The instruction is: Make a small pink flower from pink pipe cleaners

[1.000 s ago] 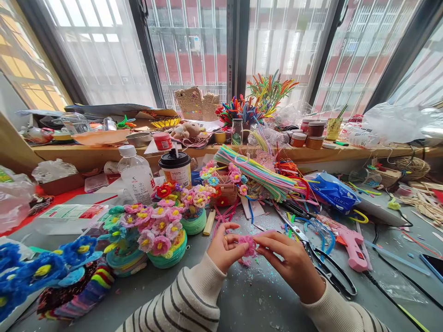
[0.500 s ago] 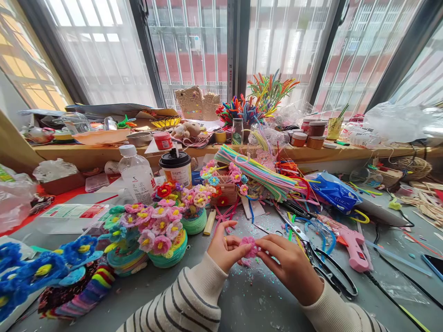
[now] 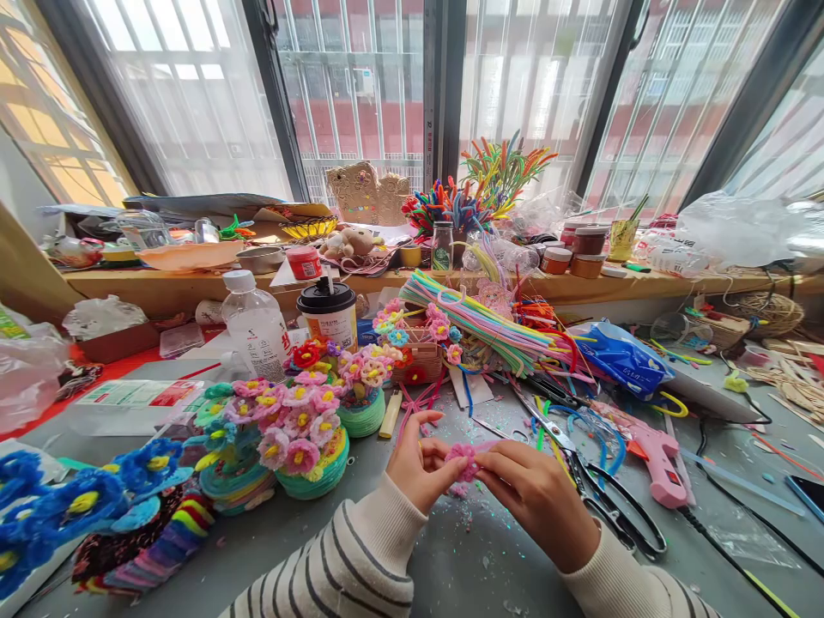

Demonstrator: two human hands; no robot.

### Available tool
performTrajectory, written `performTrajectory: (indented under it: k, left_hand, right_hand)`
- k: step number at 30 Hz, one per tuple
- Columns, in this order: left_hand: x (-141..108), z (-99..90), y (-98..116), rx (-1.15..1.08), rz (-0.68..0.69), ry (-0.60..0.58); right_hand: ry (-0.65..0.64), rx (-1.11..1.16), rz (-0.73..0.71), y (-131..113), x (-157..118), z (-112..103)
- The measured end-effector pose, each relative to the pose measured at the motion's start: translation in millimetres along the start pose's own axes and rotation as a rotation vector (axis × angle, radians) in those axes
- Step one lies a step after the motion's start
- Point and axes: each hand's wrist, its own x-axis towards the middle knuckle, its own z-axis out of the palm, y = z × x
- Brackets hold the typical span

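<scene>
A small fuzzy pink pipe-cleaner flower [image 3: 461, 463] is pinched between my two hands above the grey table. My left hand [image 3: 421, 468] grips its left side with thumb and fingers, the index finger raised. On the other side, the fingertips of my right hand [image 3: 531, 489] are closed on its right edge. My fingers cover part of the flower. Black-handled scissors [image 3: 589, 485] lie open just right of my right hand. Left of my left hand stands a green pot [image 3: 313, 472] of pink pipe-cleaner flowers [image 3: 299, 421].
Blue flowers [image 3: 83, 502] stand at the far left. A water bottle [image 3: 254, 330] and lidded cup [image 3: 328, 313] are behind the pots. Pastel pipe cleaners [image 3: 476, 322] lie in a bundle at the back. A pink glue gun [image 3: 663, 468] with a black cord rests at the right.
My right hand's fingers have shifted slightly at the flower's right edge, and a pink strand now shows above them. Both hands otherwise stay in place.
</scene>
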Motion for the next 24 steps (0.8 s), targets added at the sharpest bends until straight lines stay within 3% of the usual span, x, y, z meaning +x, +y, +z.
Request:
performTrajectory:
  k: [7, 16, 24]
  left_hand:
    - [2.5, -1.3, -5.4, 0.100, 0.037, 0.030]
    - [2.5, -2.6, -3.6, 0.086, -0.009, 0.021]
    - [2.3, -3.0, -2.4, 0.073, -0.011, -0.003]
  right_hand:
    - [0.021, 0.038, -0.005, -0.9, 1.1, 1.3]
    - [-0.061, -0.262, -0.107, -4.5, 4.5, 0.8]
    - [-0.022, -0.249, -0.150, -3.5, 4.7, -2.6]
